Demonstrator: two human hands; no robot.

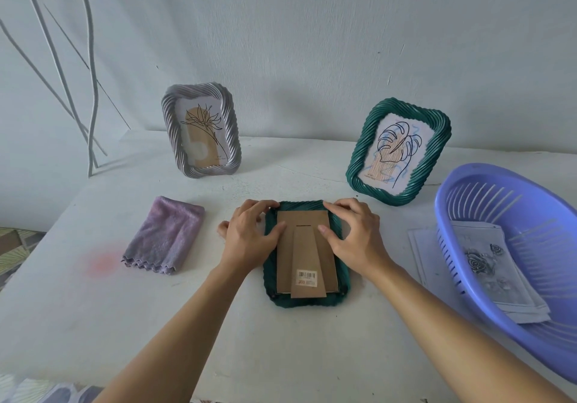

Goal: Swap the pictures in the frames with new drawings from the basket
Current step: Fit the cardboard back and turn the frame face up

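A dark green twisted frame (307,303) lies face down in the middle of the white table (218,324), its brown cardboard back (304,224) with stand and barcode sticker facing up. My left hand (251,235) rests on the frame's upper left edge, fingers curled at the top corner and thumb on the cardboard. My right hand (352,231) mirrors it on the upper right edge. A grey frame (201,131) with a flower drawing stands at the back left. A second green frame (401,151) with a leaf drawing stands at the back right. The purple basket (487,202) at the right holds drawings (490,265).
A folded lilac cloth (164,235) lies left of the flat frame. A loose sheet of paper (421,252) sticks out from under the basket. White metal rods (78,68) lean against the wall at the far left. A pink stain marks the table's left side.
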